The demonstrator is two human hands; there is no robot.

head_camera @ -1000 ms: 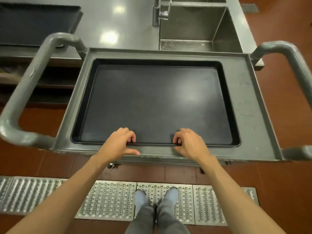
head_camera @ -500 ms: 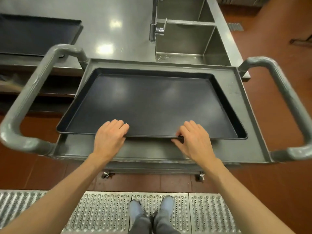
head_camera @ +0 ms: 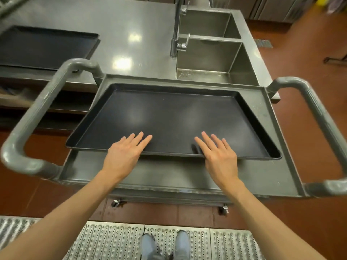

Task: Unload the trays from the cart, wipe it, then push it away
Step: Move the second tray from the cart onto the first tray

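Note:
A large black tray (head_camera: 169,117) is over the grey metal cart (head_camera: 169,175), its near edge raised off the cart top and its far edge low by the cart's back rim. My left hand (head_camera: 125,154) and my right hand (head_camera: 219,156) hold that near edge. The fingers lie flat on the tray's inside and the thumbs are hidden beneath it. A second black tray (head_camera: 43,47) rests on the steel counter at the far left.
The cart has a thick grey handle at its left end (head_camera: 37,113) and at its right end (head_camera: 323,124). Beyond it stands a steel counter (head_camera: 122,25) with a faucet (head_camera: 176,34) and a double sink (head_camera: 216,59). A metal floor grating (head_camera: 112,241) lies under my feet.
The tray lay flat in the cart; both hands took its near edge and lifted it, and it now tilts higher. The fingers have spread flat on its surface.

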